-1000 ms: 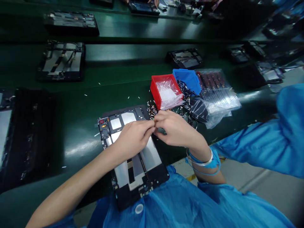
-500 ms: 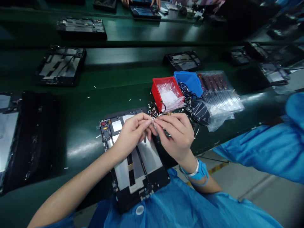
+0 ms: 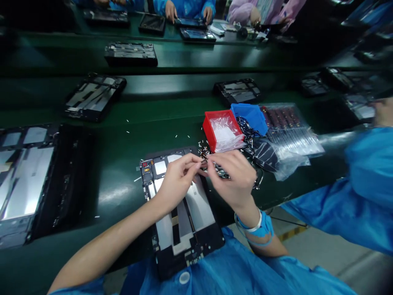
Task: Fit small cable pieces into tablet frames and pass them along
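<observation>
A dark tablet frame (image 3: 196, 200) with silver panels lies on the green bench under my forearms. Over its top edge, my left hand (image 3: 178, 182) pinches a small pale strip (image 3: 201, 163) between thumb and fingertips. My right hand (image 3: 231, 178) is curled right next to it, its fingertips almost meeting the left ones. Whether it grips the strip is hidden. A heap of tiny pale and dark pieces (image 3: 204, 153) lies just above my fingers, and a dark tangle (image 3: 221, 174) shows under my right hand. A blue band and thin bracelet circle my right wrist.
A red bin (image 3: 211, 137) holding clear plastic and a blue bin (image 3: 250, 116) stand just beyond my hands, beside plastic-wrapped packs (image 3: 290, 129). Other tablet frames (image 3: 27, 180) lie along green benches. Several co-workers in smocks (image 3: 184, 10) work at the far bench, and a blue sleeve (image 3: 368, 184) fills the right.
The view has tilted up, showing more of the far bench and its workers. My hands have drawn slightly apart from their closer pinch, with the left still at the small strip.
</observation>
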Tool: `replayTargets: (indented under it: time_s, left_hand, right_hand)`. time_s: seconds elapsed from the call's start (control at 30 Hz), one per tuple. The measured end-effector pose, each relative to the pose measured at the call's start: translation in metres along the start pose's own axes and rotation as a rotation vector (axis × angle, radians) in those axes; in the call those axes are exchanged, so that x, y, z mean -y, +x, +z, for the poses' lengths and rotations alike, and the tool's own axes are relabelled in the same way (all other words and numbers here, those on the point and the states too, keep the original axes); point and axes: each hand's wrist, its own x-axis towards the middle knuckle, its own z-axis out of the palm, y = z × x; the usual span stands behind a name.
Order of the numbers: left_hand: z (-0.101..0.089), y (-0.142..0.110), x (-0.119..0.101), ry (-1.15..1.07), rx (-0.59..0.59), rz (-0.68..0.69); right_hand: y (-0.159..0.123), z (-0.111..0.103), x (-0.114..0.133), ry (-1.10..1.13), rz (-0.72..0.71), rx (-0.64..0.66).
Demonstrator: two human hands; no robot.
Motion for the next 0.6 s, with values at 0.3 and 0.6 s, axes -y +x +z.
replayTargets:
  time_s: [0.3,0.6]
  left_hand:
    - [-0.005,0.008,0.001,-0.291,0.046,-0.187]
    - [-0.001,0.002,0.0,-0.037,0.024,-0.092]
  right_hand:
    - [0.012,0.008,-0.03,0.029,0.102,0.101]
    - [0.008,0.001,-0.004,0.136,0.034,0.243]
